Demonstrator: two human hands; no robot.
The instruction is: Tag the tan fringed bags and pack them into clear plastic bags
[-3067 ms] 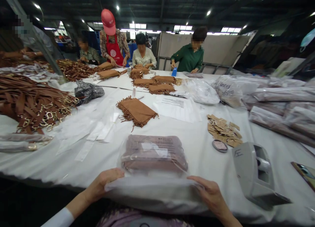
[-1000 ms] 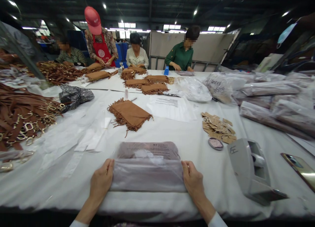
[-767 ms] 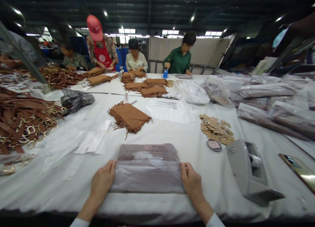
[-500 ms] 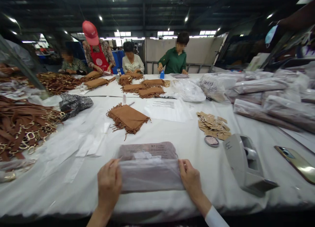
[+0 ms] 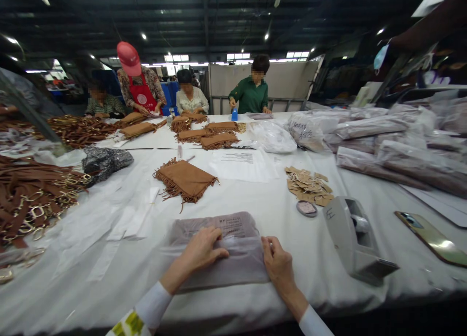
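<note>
A frosted plastic bag (image 5: pixel 233 270) with something flat and brownish inside lies before me near the table's front edge. Its near part is folded up over the middle, and printed text shows on the far part. My left hand (image 5: pixel 202 248) rests on top of the bag at the fold, thumb apart from the fingers. At the bag's right edge, my right hand (image 5: pixel 278 263) pinches the folded plastic between thumb and fingers. Beyond the bag lies a brown fringed pouch (image 5: pixel 188 179).
To the right stand a grey tape dispenser (image 5: pixel 359 243), a phone (image 5: pixel 430 236) and a pile of tan tags (image 5: pixel 308 185). Filled plastic bags (image 5: pixel 386 132) are heaped at the right. Brown straps with gold buckles (image 5: pixel 32 195) lie left. Several co-workers (image 5: pixel 251 90) are across the table.
My left hand has moved from the bag's left edge onto its middle. My right hand stays at the right edge. The whole view has shifted slightly.
</note>
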